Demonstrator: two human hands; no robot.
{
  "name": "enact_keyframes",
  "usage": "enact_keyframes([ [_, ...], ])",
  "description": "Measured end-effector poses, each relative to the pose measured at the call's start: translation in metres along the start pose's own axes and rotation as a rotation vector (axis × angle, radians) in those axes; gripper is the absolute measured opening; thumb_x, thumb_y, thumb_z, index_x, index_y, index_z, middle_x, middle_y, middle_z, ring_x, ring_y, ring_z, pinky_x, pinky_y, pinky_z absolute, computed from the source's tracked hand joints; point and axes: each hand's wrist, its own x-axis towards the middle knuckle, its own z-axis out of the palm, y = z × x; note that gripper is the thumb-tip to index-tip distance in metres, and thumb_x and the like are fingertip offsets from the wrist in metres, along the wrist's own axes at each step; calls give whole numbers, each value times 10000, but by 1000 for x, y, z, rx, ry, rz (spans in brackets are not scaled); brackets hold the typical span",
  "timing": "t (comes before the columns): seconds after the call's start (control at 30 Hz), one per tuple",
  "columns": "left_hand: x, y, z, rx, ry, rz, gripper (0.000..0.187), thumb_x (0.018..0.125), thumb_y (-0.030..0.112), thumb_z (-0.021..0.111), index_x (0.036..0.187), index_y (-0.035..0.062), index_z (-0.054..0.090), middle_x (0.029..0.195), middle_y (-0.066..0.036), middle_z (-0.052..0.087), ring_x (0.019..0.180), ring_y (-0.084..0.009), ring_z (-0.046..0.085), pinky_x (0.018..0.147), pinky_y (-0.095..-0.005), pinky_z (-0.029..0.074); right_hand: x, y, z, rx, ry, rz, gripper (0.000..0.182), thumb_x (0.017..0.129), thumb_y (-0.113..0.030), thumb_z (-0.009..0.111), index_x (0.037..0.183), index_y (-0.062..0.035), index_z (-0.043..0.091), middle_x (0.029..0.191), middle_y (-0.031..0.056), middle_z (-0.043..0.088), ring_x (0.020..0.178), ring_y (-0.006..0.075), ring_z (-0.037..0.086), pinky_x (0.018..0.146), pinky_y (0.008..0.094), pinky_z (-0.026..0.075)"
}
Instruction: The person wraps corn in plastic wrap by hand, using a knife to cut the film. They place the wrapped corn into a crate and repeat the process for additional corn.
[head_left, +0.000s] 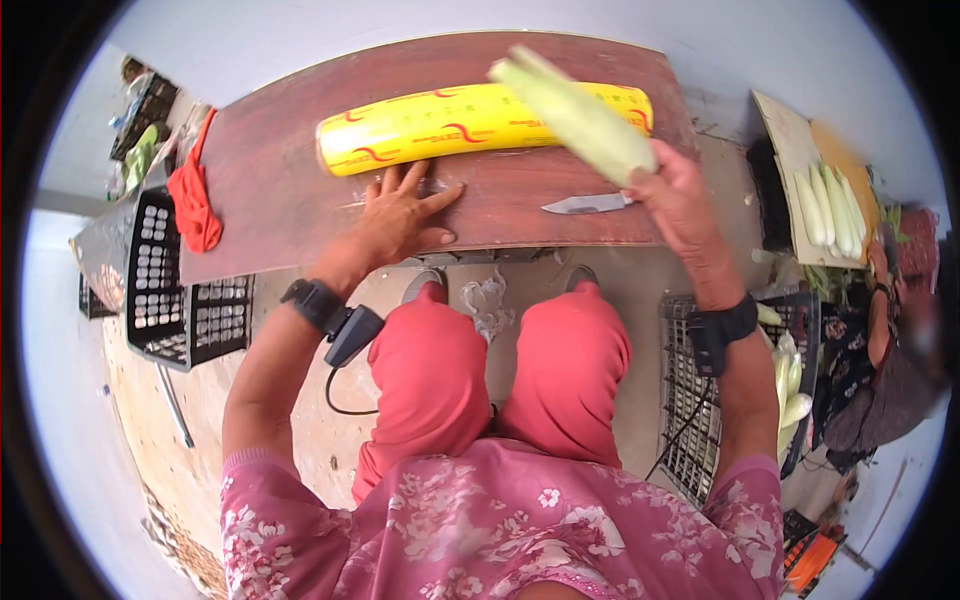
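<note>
My right hand (680, 198) grips the lower end of what looks like an ear of corn in its pale green husk (585, 115). The ear is tilted over the table and slightly blurred, its split tip pointing up and left. Under it a yellow roll of plastic film (430, 133) with red print lies across the table. My left hand (405, 212) is flat with spread fingers on the tabletop, just below the roll, on some clear film. A knife (588, 204) lies beside my right hand, its blade to the left; the hand hides its handle end.
The reddish-brown table (270, 215) has a red cloth (196, 200) at its left edge. Black crates stand left (155, 275) and right (690, 410), the right one holding pale ears. Several more ears (832, 210) lie on a board. Another person (890, 390) is at far right.
</note>
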Motion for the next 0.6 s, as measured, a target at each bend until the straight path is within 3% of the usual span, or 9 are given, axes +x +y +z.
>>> enact_keyframes([
  [0.1,-4,1,7,-1,43,1,671,881,544,653,1496,371,450,1614,-212,210,1462,-502,174,1142,-627,218,27,16,58,-30,-176,19,434,888,-173,734,1242,45,610,1062,32,659,937,90,598,801,257,506],
  [0.13,-4,4,4,9,-16,-34,646,920,567,588,1510,355,432,1610,-184,231,1480,-472,147,1166,-614,164,36,23,73,-26,-227,25,433,880,-171,743,1232,47,615,1052,28,658,935,86,594,800,254,504],
  [0.23,-8,0,16,2,66,20,649,944,590,534,1525,325,416,1603,-145,264,1499,-425,128,1185,-602,101,57,35,110,-68,-299,47,454,854,-176,778,1216,49,619,1046,20,659,951,82,595,807,258,510],
  [0.27,-9,0,19,3,60,19,657,957,601,497,1534,300,404,1590,-119,304,1502,-391,140,1191,-597,50,66,41,114,-136,-365,76,480,897,-137,735,1306,38,555,1153,35,628,1029,83,587,888,258,503],
  [0.37,-9,-3,26,-76,69,23,655,958,596,500,1535,303,402,1583,-121,323,1502,-390,146,1192,-598,27,86,59,125,-385,-370,18,487,890,-146,757,1299,29,558,1149,38,628,1022,85,590,873,255,508],
  [0.6,-9,0,23,-71,74,9,667,950,590,518,1540,308,385,1632,-112,243,1507,-443,100,1182,-634,70,98,61,132,-585,-225,-156,514,831,-152,808,1268,3,584,1069,59,667,964,115,620,842,279,529],
])
